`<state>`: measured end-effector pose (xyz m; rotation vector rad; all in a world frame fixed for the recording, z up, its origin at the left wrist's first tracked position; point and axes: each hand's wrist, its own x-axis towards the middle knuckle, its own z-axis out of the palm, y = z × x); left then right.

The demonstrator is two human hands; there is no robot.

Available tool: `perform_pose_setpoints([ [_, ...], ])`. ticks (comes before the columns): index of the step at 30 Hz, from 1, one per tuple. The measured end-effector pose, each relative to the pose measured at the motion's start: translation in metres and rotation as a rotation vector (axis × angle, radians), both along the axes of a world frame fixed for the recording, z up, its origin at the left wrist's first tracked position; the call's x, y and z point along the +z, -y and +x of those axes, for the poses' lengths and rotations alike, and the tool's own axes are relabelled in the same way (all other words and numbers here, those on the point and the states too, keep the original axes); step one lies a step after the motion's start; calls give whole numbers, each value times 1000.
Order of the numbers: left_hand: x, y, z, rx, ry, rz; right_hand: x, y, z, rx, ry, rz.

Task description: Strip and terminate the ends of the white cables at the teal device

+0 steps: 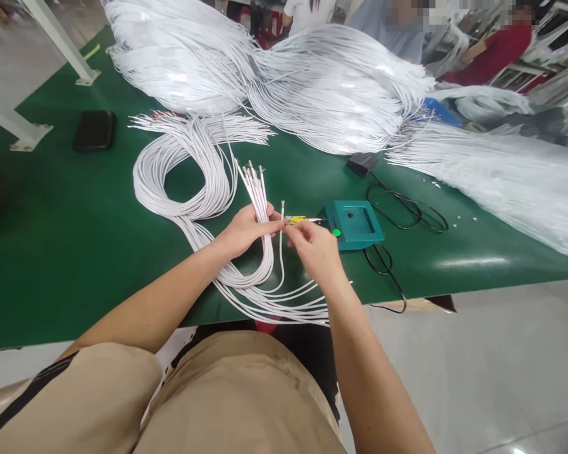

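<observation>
My left hand (246, 230) is closed round a bundle of white cables (268, 255), their bare metal-tipped ends fanned upward. A single white cable (282, 252) stands upright between my hands, its frayed end above the fingertips. My right hand (315, 246) is closed, thumb and finger pinched at this single cable; the exact contact is partly hidden. Just behind the right fingers, a yellow-marked piece (297, 219) with a thin metal tip points at a teal box-shaped device (357, 221) with a green button. Loose lengths of cable curve below both hands.
A coil of white cables (146, 180) lies left of my hands on the green table (99, 252). Large cable heaps (331, 88) span the back. A black case (94, 130), a black adapter (362, 164) and black cords (407, 211) also lie here. People stand beyond.
</observation>
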<state>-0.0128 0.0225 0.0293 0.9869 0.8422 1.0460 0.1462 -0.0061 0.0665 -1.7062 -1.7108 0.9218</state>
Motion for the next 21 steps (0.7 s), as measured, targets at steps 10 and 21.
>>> perform_pose_setpoints([
  [10, 10, 9, 5, -19, -268, 101, 9, -14, -1, -99, -346, 57],
  [21, 13, 12, 9, -52, -133, 113, 2, -13, 4, -74, -943, -302],
])
